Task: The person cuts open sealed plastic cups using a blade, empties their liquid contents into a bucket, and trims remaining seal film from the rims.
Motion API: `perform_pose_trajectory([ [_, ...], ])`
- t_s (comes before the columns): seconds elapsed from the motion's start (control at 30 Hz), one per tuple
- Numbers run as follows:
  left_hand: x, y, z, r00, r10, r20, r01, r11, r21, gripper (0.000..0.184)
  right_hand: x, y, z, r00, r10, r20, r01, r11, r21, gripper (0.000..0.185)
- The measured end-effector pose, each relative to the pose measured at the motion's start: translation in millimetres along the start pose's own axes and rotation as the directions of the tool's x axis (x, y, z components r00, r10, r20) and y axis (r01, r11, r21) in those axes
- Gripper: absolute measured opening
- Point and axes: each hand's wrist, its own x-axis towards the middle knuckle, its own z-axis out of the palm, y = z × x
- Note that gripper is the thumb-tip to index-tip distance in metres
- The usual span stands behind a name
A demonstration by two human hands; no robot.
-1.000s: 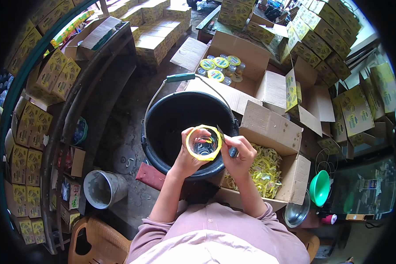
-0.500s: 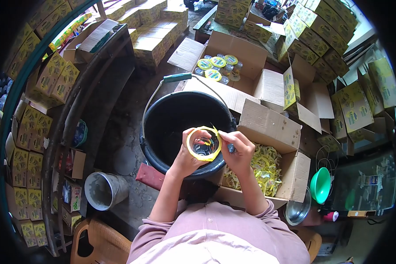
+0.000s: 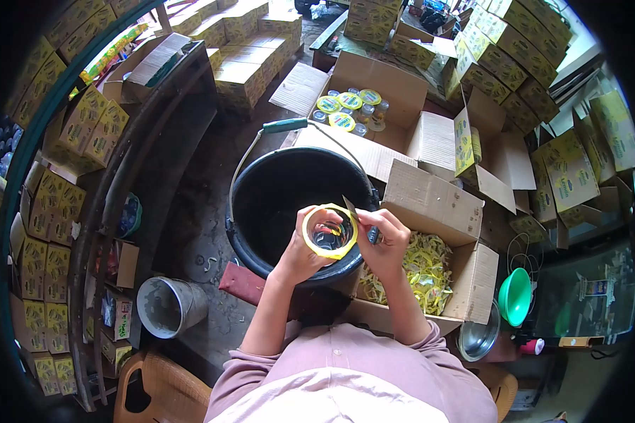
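Above the black bucket (image 3: 261, 185), my left hand (image 3: 296, 252) is wrapped round a clear plastic cup (image 3: 329, 243) with a yellow rim. The cup's round end faces me, and fingers show through its clear wall. My right hand (image 3: 386, 247) grips a small knife (image 3: 350, 206) close to the cup's right edge. The blade points up and left, and a dark blue handle end shows among the fingers. Whether the blade touches the rim I cannot tell. Below my right hand, yellow film trimmings (image 3: 423, 271) fill an open carton (image 3: 473, 282).
Behind the bucket, another open carton (image 3: 377, 77) holds several yellow-lidded cups (image 3: 342, 121). A grey pail (image 3: 166, 307) stands at left, beside shelving with yellow cartons (image 3: 46, 204). A green bowl (image 3: 515, 296) is at right. The bucket's handle (image 3: 284, 125) stands raised.
The knife blade now shows clearly at the cup's right edge, where a small yellow sliver stuck up before. The cup has shifted slightly right. A pale strip now shows on the floor left of the bucket.
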Motion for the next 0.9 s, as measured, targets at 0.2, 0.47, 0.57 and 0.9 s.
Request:
perform_pose_trajectory([
  [0.2,1,-2,1,0.998,0.013,-0.06,-0.015,0.999,-0.038,0.072,-10,-2,2,0.997,0.023,-0.078,-0.023,1.0,-0.003,0.022],
  [0.47,0,-2,0,1.0,0.016,0.006,-0.016,1.0,0.002,0.072,-8,-1,4,0.997,-0.006,-0.076,0.003,0.999,-0.04,0.024],
  [0.57,0,-3,1,0.999,0.03,0.014,-0.03,1.0,0.008,0.073,-5,2,5,0.998,-0.019,-0.051,0.017,0.999,-0.036,0.025],
  [0.9,5,11,0,0.996,-0.008,-0.09,0.008,1.0,-0.001,0.065,-6,-2,10,0.996,-0.025,-0.081,0.022,0.999,-0.032,0.025],
])
